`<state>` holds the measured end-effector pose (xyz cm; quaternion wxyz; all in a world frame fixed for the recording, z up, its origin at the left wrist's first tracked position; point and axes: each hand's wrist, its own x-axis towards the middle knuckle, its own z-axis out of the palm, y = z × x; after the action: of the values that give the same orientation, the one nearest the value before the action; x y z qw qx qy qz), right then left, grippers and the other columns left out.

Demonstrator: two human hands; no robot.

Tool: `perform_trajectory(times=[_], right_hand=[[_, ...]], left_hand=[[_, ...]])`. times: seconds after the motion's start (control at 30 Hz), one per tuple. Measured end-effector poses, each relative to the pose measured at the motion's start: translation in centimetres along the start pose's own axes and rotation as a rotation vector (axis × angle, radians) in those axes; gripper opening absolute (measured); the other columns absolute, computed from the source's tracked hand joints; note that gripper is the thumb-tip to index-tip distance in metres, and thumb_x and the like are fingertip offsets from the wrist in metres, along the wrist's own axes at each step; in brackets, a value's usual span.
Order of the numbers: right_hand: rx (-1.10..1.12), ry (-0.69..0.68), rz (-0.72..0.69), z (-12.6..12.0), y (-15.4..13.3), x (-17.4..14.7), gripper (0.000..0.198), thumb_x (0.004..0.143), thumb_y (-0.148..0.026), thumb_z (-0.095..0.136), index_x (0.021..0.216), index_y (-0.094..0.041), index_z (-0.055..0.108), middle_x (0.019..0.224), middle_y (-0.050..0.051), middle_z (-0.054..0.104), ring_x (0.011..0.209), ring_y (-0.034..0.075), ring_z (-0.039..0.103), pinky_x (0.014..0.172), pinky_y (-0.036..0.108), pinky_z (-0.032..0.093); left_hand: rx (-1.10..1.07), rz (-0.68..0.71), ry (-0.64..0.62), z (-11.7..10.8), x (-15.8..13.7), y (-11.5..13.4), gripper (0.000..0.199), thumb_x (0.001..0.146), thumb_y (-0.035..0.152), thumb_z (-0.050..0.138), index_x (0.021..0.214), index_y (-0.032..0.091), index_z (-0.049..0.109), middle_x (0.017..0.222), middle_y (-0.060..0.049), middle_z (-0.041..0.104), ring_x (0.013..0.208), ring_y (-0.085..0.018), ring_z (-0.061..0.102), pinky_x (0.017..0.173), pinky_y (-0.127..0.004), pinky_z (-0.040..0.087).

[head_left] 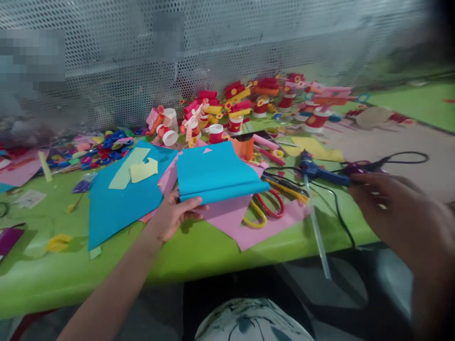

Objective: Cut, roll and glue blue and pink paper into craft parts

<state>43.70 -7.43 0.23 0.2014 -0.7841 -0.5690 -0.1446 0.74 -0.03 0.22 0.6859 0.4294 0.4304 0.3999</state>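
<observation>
My left hand point(176, 213) pinches the near edge of a blue paper sheet point(216, 168), thumb on top and fingers beneath. That near edge is rolled or folded over along its length. On the right, my right hand point(401, 203), blurred, grips the handle end of a blue glue gun point(320, 173). A pale, translucent glue stick point(318, 232) slants down from the gun past the table edge. Under the blue sheet lies pink paper point(227, 218). Scissors with red and yellow handles point(272, 203) rest on the pink paper, between the sheet and the gun.
Another blue sheet point(124, 208) lies at left, with pale yellow scraps point(144, 170) on it. Red paper cups with rolled-paper models point(234, 124) line the back before a perforated metal panel point(213, 42). Bottle caps point(106, 147) are heaped at back left. A black cord point(337, 213) loops at right.
</observation>
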Motion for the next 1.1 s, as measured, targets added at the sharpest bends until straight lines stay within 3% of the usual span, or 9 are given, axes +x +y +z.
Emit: perform_trajectory(times=[0.1,0.2,0.3,0.53,0.67,0.77,0.83,1.0,1.1], right_hand=[[-0.190,-0.073,-0.063,0.1,0.0,1.2,0.054,0.102,-0.054,0.034,0.126,-0.023,0.071,0.131,0.012,0.073,0.106,0.034,0.072,0.075,0.045,0.053],[-0.204,-0.094,-0.119,0.6,-0.5,1.8,0.049,0.104,-0.047,0.036,0.126,-0.021,0.071,0.135,0.011,0.072,0.122,0.033,0.066,0.092,0.044,0.052],[-0.214,-0.113,-0.146,1.3,-0.6,2.6,0.046,0.105,-0.040,0.037,0.128,-0.017,0.071,0.138,0.014,0.070,0.124,0.033,0.064,0.098,0.044,0.049],[-0.226,-0.191,-0.196,2.1,-1.1,4.9,0.048,0.107,-0.034,0.037,0.131,-0.009,0.070,0.131,0.022,0.073,0.116,0.033,0.066,0.092,0.043,0.047],[-0.197,-0.224,-0.191,2.0,-1.3,5.3,0.047,0.105,-0.036,0.040,0.126,-0.011,0.073,0.124,0.022,0.076,0.109,0.035,0.069,0.084,0.044,0.047],[-0.138,-0.198,-0.168,1.2,-2.0,4.7,0.043,0.104,-0.036,0.043,0.121,-0.011,0.075,0.120,0.022,0.077,0.106,0.036,0.071,0.080,0.043,0.047],[-0.062,-0.194,-0.187,0.4,-3.1,3.7,0.036,0.102,-0.034,0.048,0.117,-0.015,0.075,0.117,0.017,0.079,0.101,0.032,0.073,0.079,0.039,0.049],[0.130,-0.281,-0.390,-0.7,-7.8,-0.2,0.031,0.104,-0.042,0.047,0.108,-0.025,0.073,0.111,0.005,0.079,0.089,0.019,0.075,0.076,0.028,0.053],[0.081,-0.331,-0.537,0.1,-11.0,-2.3,0.035,0.103,-0.045,0.048,0.115,-0.022,0.071,0.108,0.010,0.078,0.094,0.027,0.075,0.082,0.036,0.055]], left_hand=[[-0.014,0.008,0.022,0.1,0.0,0.1,0.056,0.074,0.030,0.093,0.124,0.017,0.071,0.106,-0.009,0.082,0.089,-0.025,0.081,0.065,-0.027,0.069],[-0.017,-0.012,0.014,0.1,0.0,0.1,0.059,0.075,0.028,0.092,0.129,0.018,0.069,0.110,-0.009,0.081,0.090,-0.026,0.081,0.066,-0.028,0.069],[-0.021,-0.036,0.010,0.0,0.1,0.1,0.061,0.077,0.028,0.091,0.132,0.019,0.068,0.109,-0.009,0.081,0.091,-0.026,0.081,0.066,-0.028,0.069],[-0.032,-0.053,0.004,-0.3,0.1,0.0,0.058,0.080,0.027,0.088,0.133,0.020,0.066,0.116,-0.011,0.081,0.095,-0.027,0.081,0.069,-0.029,0.069],[-0.094,-0.083,0.026,-0.5,0.2,0.0,0.044,0.082,0.026,0.087,0.122,0.018,0.069,0.104,-0.009,0.082,0.094,-0.027,0.082,0.069,-0.030,0.069],[-0.151,-0.101,0.032,-0.6,0.2,0.1,0.031,0.084,0.024,0.085,0.111,0.017,0.072,0.097,-0.008,0.083,0.091,-0.026,0.082,0.068,-0.028,0.069],[-0.166,-0.109,0.027,-0.6,0.2,0.2,0.025,0.086,0.022,0.083,0.108,0.016,0.073,0.096,-0.008,0.083,0.090,-0.024,0.082,0.069,-0.027,0.069],[-0.213,-0.131,0.081,-0.3,0.1,0.5,0.024,0.086,0.016,0.079,0.109,0.016,0.072,0.098,-0.008,0.083,0.085,-0.021,0.082,0.069,-0.026,0.068],[-0.236,-0.144,0.104,-0.2,0.2,0.3,0.026,0.084,0.016,0.082,0.108,0.017,0.071,0.099,-0.007,0.083,0.083,-0.021,0.082,0.072,-0.026,0.068]])
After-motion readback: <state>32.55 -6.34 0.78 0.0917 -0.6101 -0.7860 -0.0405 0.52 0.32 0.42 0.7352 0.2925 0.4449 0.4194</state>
